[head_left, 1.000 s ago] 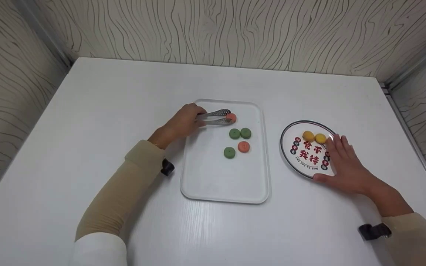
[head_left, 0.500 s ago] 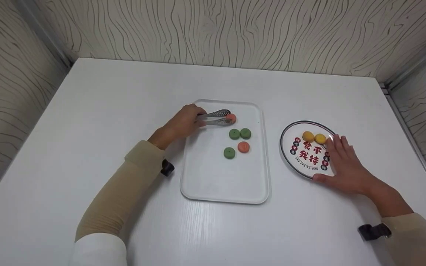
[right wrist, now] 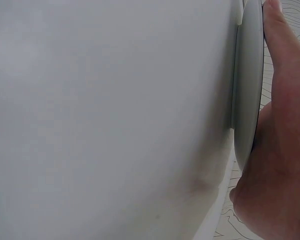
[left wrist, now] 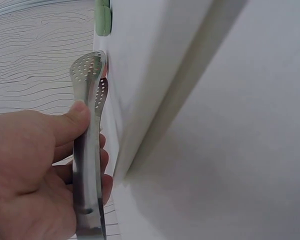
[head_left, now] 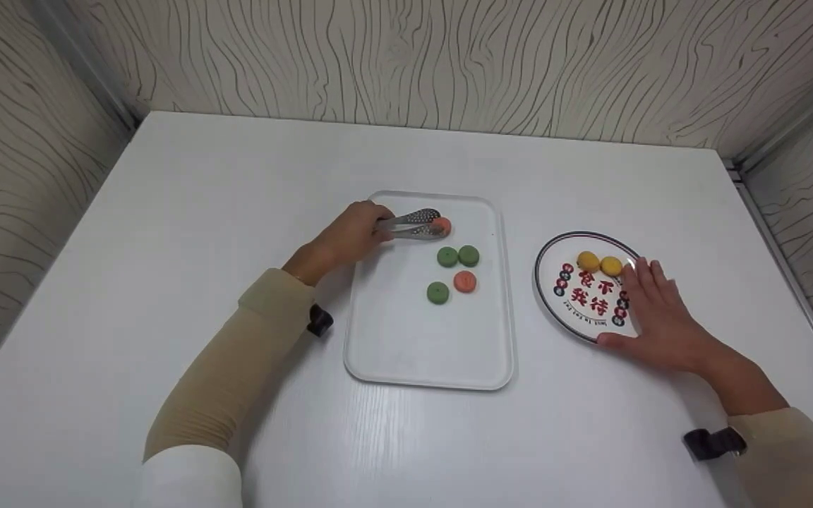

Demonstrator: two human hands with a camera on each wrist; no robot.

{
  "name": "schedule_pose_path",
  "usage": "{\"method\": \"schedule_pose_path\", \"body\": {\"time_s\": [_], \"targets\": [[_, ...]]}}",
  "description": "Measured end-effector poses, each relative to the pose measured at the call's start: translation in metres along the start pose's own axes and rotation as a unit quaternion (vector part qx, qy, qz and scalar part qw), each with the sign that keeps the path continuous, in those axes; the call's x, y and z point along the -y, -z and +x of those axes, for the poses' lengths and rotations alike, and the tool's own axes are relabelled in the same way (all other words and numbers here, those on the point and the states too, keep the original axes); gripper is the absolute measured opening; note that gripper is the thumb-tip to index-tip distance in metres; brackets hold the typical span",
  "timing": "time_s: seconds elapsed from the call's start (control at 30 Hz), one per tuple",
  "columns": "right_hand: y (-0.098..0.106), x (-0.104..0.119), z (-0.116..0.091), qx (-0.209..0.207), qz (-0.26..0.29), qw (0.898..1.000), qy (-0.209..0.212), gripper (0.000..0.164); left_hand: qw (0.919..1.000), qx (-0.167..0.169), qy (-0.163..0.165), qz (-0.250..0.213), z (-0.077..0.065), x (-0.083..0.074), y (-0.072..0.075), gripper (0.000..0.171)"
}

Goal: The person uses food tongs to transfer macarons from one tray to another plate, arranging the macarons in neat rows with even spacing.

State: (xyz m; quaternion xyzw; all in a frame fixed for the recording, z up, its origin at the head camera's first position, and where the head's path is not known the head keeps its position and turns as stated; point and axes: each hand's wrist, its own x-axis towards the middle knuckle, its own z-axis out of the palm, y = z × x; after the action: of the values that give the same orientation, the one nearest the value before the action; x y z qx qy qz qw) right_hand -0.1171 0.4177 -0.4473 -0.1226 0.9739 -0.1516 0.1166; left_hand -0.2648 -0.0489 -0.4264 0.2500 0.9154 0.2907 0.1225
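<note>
In the head view my left hand (head_left: 354,231) holds metal tongs (head_left: 413,217) with perforated tips over the far end of a white tray (head_left: 428,353). The tips lie either side of an orange macaron (head_left: 442,225), partly hiding it. In the left wrist view the thumb presses one arm of the tongs (left wrist: 85,150), with fingers curled behind the other. My right hand (head_left: 664,324) rests on the right rim of a round plate (head_left: 563,310), fingers straight. Two yellow macarons (head_left: 588,262) sit on this plate near the fingertips.
On the tray are also several green macarons (head_left: 468,255) and another orange macaron (head_left: 465,281). The plate stands right of the tray, with a gap of white table (head_left: 526,395) between. A patterned wall (head_left: 406,63) borders the table's far edge.
The two arms of the tongs have come slightly closer together around the orange macaron. My right hand and the plate stay where they were.
</note>
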Motion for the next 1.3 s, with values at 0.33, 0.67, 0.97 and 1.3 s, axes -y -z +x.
{"method": "schedule_pose_path", "body": {"time_s": [0.33, 0.67, 0.97, 1.3], "targets": [[0.001, 0.001, 0.0, 0.002, -0.003, 1.0, -0.002, 0.122, 1.0, 0.001, 0.007, 0.006, -0.001, -0.002, 0.002, 0.032], [0.0, 0.001, 0.0, 0.004, -0.003, 1.0, -0.005, 0.122, 0.9998, 0.008, 0.016, 0.01, 0.0, -0.004, 0.002, 0.032], [-0.001, -0.001, 0.0, -0.001, 0.0, 1.0, -0.003, 0.122, 0.9998, 0.009, 0.011, 0.011, -0.002, -0.006, 0.003, 0.033], [-0.001, -0.002, 0.0, 0.002, -0.003, 1.0, -0.005, 0.122, 0.9997, 0.005, 0.015, 0.018, 0.0, -0.012, 0.004, 0.034]]}}
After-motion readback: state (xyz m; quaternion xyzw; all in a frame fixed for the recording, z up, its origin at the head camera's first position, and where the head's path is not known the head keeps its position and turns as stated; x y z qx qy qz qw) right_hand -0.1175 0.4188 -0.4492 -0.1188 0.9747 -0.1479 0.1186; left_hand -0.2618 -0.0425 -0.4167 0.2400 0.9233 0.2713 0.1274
